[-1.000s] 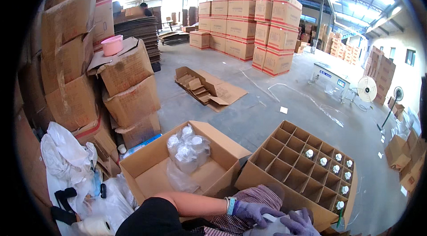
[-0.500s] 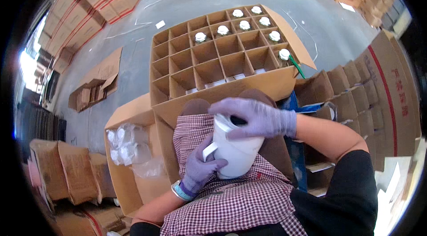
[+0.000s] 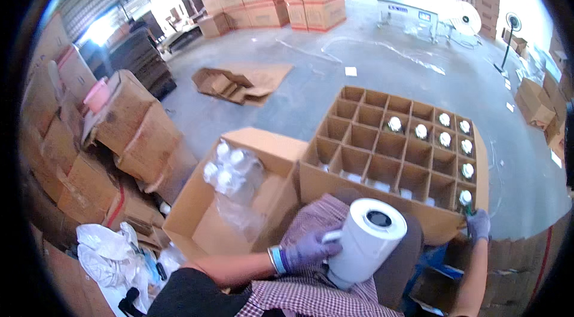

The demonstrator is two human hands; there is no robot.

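My left hand grips the handle of a white jug-like container, tilted over my lap. Its top is a thick white ring around a dark round opening. At the right front corner of a divided cardboard box, my right hand closes at the lower end of a thin green strip; the fingertips are small and partly hidden. Just above that hand stands a white-capped bottle in the corner cell. Several more such bottles, one being a bottle near the middle, stand in the cells. Purple-grey gloves cover both hands.
Left of the divided box, an open carton holds clear plastic-wrapped bottles. Flattened cardboard lies on the floor. Folded cardboard and white plastic bags are at my left. Cartons stack up behind.
My view has swung left. The right hand has left the white container and reached to the box's right front corner. The left hand still holds the container by its handle.
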